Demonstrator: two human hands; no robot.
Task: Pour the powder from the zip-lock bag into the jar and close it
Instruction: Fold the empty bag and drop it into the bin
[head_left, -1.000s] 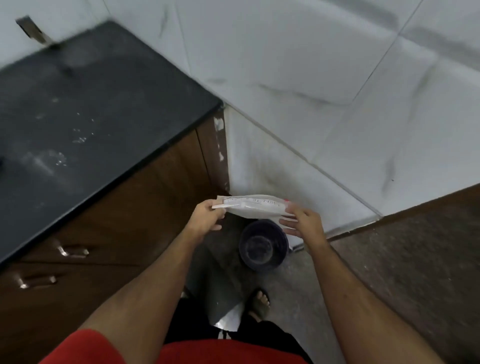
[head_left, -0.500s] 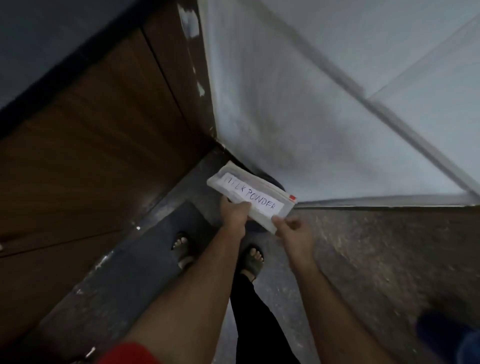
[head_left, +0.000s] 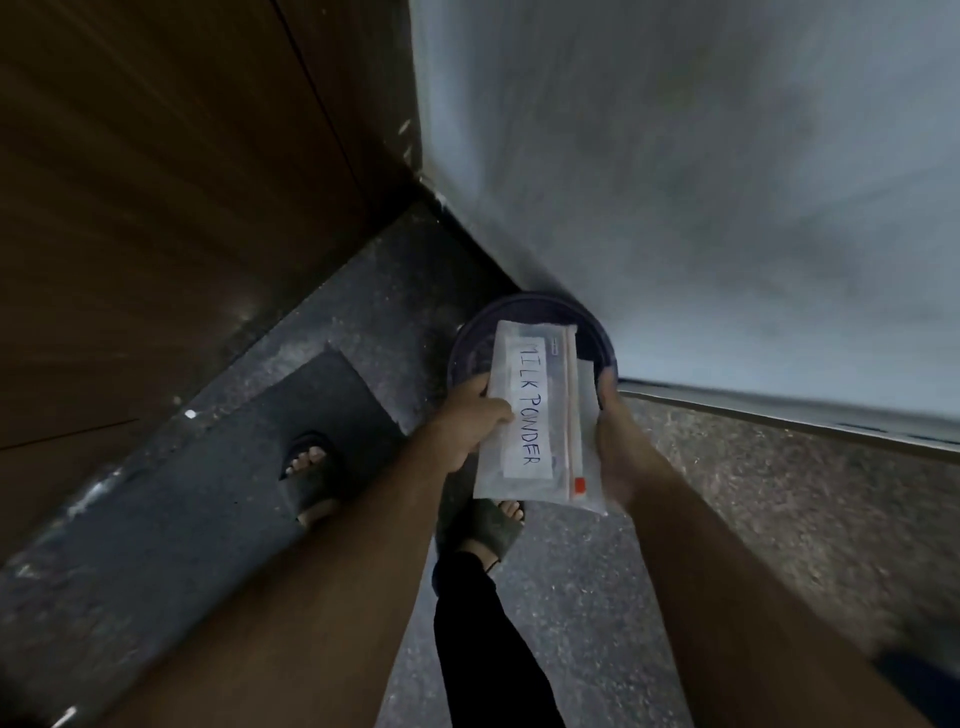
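A flat zip-lock bag (head_left: 535, 415), labelled "MILK POWDER" on a white strip and carrying a small red tab at its near end, is held above a dark round bin (head_left: 530, 338) that stands on the speckled floor (head_left: 571, 597) in the corner by a pale wall (head_left: 675, 182). Its left edge is gripped by the left hand (head_left: 475, 415), thumb laid on top. Its right edge is met by the right hand (head_left: 613, 436), whose fingers are hidden, so the hold cannot be told.
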